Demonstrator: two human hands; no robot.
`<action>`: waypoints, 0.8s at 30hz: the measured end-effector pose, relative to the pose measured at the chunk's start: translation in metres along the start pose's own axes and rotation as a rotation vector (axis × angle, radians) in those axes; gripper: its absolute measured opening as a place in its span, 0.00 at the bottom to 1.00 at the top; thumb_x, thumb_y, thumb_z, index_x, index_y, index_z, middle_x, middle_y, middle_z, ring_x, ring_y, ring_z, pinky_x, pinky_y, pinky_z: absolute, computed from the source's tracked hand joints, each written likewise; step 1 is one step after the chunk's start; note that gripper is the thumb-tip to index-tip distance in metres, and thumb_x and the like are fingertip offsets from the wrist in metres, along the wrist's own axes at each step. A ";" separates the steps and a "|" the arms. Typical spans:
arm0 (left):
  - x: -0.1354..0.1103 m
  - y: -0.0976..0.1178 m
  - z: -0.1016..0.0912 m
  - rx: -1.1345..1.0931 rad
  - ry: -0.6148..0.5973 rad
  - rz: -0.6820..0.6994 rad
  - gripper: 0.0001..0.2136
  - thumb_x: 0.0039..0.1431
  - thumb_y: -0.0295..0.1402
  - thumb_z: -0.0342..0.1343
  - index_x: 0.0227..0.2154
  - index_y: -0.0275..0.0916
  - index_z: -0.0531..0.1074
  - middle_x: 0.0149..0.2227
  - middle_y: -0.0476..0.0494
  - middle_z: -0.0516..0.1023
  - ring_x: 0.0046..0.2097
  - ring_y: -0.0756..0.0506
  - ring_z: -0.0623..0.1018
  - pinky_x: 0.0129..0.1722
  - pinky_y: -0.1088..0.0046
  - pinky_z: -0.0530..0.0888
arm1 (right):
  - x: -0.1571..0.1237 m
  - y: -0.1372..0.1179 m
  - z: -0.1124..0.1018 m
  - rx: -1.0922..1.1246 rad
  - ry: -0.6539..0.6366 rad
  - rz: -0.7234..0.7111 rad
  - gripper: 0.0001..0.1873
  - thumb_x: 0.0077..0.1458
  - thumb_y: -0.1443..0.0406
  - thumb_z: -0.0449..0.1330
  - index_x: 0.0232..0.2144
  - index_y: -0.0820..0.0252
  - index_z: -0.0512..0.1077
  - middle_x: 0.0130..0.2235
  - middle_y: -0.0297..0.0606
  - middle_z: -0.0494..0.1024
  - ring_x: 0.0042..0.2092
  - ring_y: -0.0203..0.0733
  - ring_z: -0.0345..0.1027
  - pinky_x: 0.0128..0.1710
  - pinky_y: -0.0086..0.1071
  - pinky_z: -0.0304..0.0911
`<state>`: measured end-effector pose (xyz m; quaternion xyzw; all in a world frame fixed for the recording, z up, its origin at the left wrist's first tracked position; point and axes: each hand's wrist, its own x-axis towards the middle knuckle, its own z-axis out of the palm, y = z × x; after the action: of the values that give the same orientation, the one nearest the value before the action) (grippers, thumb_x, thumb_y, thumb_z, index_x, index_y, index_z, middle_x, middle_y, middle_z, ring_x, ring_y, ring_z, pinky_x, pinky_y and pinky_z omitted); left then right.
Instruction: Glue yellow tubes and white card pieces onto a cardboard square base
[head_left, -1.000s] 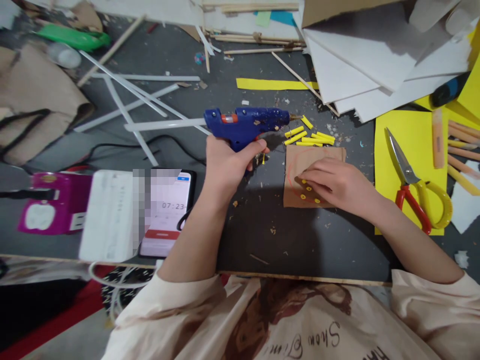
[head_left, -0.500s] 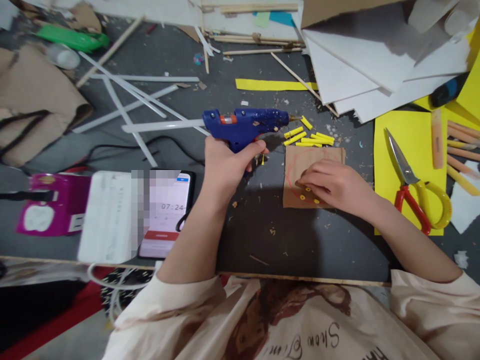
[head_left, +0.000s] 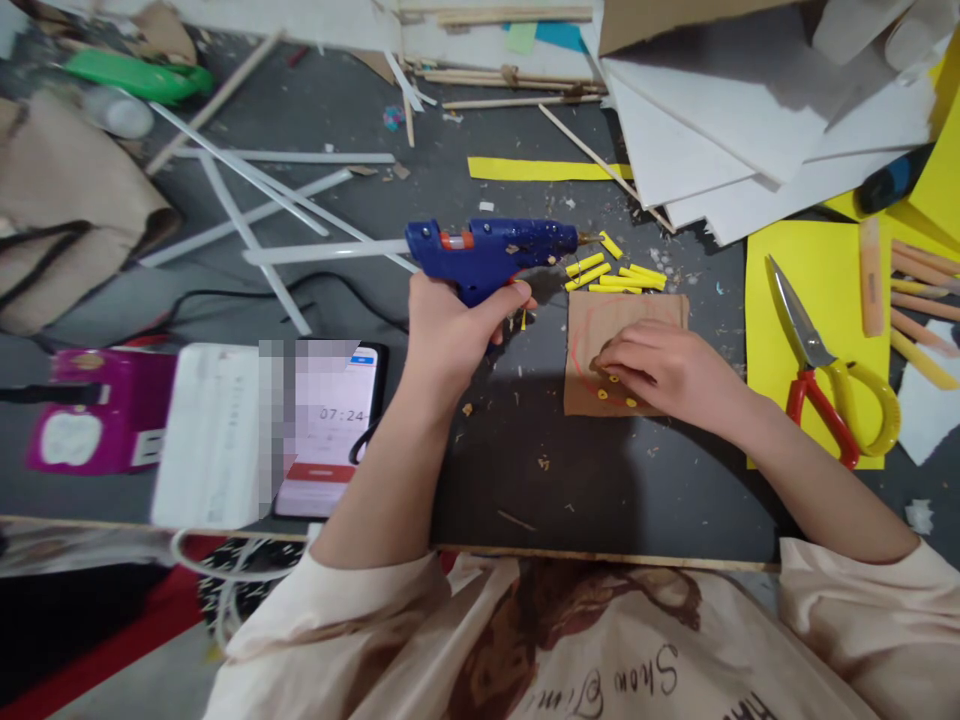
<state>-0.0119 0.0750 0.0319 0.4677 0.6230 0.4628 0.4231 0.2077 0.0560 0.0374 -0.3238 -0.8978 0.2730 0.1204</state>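
The left hand [head_left: 469, 322] is closed round the handle of a blue plastic glue gun [head_left: 487, 250], with a translucent white glue stick [head_left: 322, 252] jutting from its back end. The gun's long axis runs left to right, and its metal nozzle points right, past the far edge of a square of brown corrugated cardboard [head_left: 583, 402].

The right hand [head_left: 671, 368] is the nearer one to the cardboard: it reaches in from the right and lies over it, fingers bent and tips gathered near the middle. Whether they pinch something cannot be told, since the fingers hide the spot. Small yellow paper coils on end [head_left: 602, 395] stand just on the near side of those fingertips, inside a red drawn curve [head_left: 576, 345].

The nozzle lies on the far side of the right fingertips, well apart from them. Between the two, just beyond the cardboard, lies a loose group of slim yellow paper rolls [head_left: 589, 276], their long axes mostly left to right; one slants at the nozzle tip, and contact there is unclear. To the right, red-and-yellow-handled scissors [head_left: 814, 360] rest on a flat yellow paper sheet [head_left: 840, 270].
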 end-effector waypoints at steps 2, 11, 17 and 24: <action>0.000 0.001 0.000 -0.013 -0.001 0.005 0.06 0.41 0.33 0.62 0.21 0.38 0.71 0.20 0.49 0.75 0.16 0.54 0.64 0.15 0.76 0.59 | 0.000 0.000 0.000 -0.009 -0.001 0.011 0.12 0.63 0.70 0.50 0.35 0.64 0.74 0.36 0.44 0.78 0.39 0.43 0.71 0.39 0.34 0.61; 0.001 0.000 0.001 -0.030 0.023 0.008 0.06 0.40 0.32 0.63 0.20 0.38 0.71 0.20 0.49 0.75 0.16 0.54 0.64 0.14 0.76 0.59 | -0.001 -0.002 0.001 -0.018 -0.006 0.062 0.12 0.63 0.70 0.50 0.35 0.63 0.74 0.36 0.43 0.78 0.39 0.42 0.72 0.37 0.33 0.61; 0.003 -0.003 0.001 -0.087 0.107 0.054 0.07 0.40 0.31 0.64 0.22 0.39 0.70 0.22 0.50 0.74 0.22 0.50 0.72 0.13 0.78 0.58 | -0.002 -0.003 -0.008 0.020 0.159 0.093 0.11 0.62 0.67 0.53 0.41 0.62 0.74 0.40 0.43 0.80 0.41 0.43 0.73 0.39 0.34 0.64; 0.005 0.000 0.005 -0.242 0.281 0.118 0.06 0.38 0.29 0.63 0.21 0.36 0.72 0.22 0.48 0.73 0.24 0.50 0.75 0.12 0.78 0.56 | 0.015 0.026 -0.028 -0.062 0.307 0.241 0.10 0.61 0.67 0.53 0.39 0.61 0.75 0.38 0.42 0.79 0.38 0.43 0.72 0.36 0.36 0.63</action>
<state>-0.0084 0.0806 0.0309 0.3799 0.5874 0.6189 0.3572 0.2208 0.0938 0.0468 -0.4703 -0.8316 0.2052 0.2124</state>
